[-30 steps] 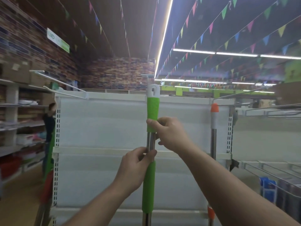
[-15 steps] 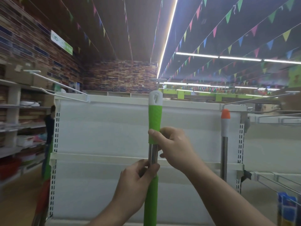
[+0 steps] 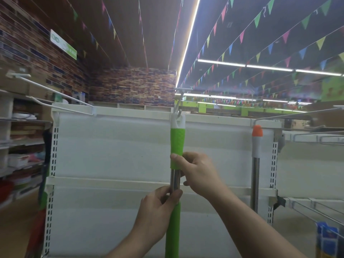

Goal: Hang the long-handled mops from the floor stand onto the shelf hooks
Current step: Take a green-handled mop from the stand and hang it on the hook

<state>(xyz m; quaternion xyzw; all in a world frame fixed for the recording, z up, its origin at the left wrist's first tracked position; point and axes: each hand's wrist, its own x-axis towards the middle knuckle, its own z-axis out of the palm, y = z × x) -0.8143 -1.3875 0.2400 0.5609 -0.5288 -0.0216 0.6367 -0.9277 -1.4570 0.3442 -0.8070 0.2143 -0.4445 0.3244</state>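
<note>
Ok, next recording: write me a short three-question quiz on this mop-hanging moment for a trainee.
1. True or false: the left hand and the right hand both grip the green-handled mop.
2. Which hand sits higher on the handle? A) left B) right C) level
3. Fill in: the second mop, to its right against the white shelf back, has an ___ cap.
Key: 1 true; 2 B; 3 orange.

Both raised, right hand (image 3: 198, 174) curled — left hand (image 3: 158, 207) curled, lower
</note>
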